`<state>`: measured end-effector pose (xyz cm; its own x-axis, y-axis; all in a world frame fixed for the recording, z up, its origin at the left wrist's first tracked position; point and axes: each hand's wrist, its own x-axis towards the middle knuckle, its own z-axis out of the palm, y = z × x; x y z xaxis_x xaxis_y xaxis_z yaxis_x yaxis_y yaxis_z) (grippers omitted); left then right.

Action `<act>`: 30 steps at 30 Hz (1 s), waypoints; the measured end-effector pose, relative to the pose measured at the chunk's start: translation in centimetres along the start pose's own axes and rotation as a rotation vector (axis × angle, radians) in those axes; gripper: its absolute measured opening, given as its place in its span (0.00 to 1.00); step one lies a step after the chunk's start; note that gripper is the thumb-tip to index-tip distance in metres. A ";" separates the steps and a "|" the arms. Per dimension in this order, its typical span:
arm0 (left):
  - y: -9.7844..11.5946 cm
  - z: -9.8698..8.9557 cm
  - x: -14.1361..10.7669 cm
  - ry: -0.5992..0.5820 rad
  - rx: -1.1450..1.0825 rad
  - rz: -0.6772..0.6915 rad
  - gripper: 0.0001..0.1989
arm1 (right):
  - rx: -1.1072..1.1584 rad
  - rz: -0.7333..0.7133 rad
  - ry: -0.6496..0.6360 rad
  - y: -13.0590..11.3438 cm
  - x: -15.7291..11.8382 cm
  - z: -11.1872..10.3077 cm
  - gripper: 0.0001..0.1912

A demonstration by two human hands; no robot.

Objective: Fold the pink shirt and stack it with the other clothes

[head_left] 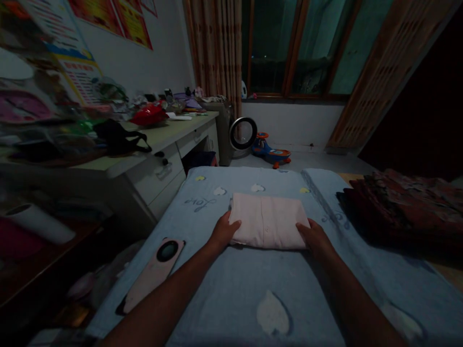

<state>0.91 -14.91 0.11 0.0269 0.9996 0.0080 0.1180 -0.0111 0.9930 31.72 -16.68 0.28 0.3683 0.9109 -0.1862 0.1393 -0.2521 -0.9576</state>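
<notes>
A pale pink folded shirt, with a button strip down its middle, lies on or just above a light blue blanket. My left hand grips its left edge, thumb on top and fingers hidden underneath. On the opposite edge, my right hand holds the cloth the same way. A pink phone with a large round dark camera ring rests on the blanket, left of my left forearm.
Dark folded fabric is piled at the right. Along the left stands a white desk crowded with items, including a red packet. Beyond the bed are a round black-rimmed door and a blue ride-on toy.
</notes>
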 end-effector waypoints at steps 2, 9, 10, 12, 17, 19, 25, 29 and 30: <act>-1.1 -0.1 -0.7 0.030 0.100 0.049 0.20 | -0.085 -0.050 0.037 1.1 -0.3 0.1 0.25; -1.8 -0.1 -1.4 0.123 0.220 0.144 0.18 | -0.273 -0.184 0.144 1.4 -0.9 0.0 0.26; -1.8 -0.1 -1.5 0.112 0.206 0.146 0.19 | -0.276 -0.187 0.145 1.4 -0.9 0.0 0.26; -1.9 0.0 -1.5 0.072 0.147 0.140 0.23 | -0.274 -0.181 0.143 1.3 -0.8 0.1 0.26; -1.2 0.4 -1.1 0.076 0.021 0.083 0.27 | -0.165 -0.085 0.102 -0.3 -1.1 0.1 0.22; -0.6 0.4 -1.4 0.106 -0.017 0.085 0.26 | -0.078 -0.066 0.046 -1.3 -1.6 -0.3 0.21; -0.1 -0.8 -4.6 0.079 -0.040 0.075 0.25 | -0.051 -0.063 -0.060 -1.0 -3.8 -1.7 0.21; -1.5 -1.7 -6.4 0.048 0.071 -0.039 0.21 | -0.249 -0.064 -0.010 1.4 -4.2 -1.8 0.18; -1.7 -1.7 -6.6 0.052 0.100 -0.047 0.21 | -0.283 -0.092 0.008 1.9 -4.2 -1.7 0.18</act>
<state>-1.20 -21.39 -1.43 -0.0318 0.9990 -0.0299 0.2161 0.0360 0.9757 32.03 -21.53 -0.38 0.3496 0.9317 -0.0983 0.4226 -0.2504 -0.8710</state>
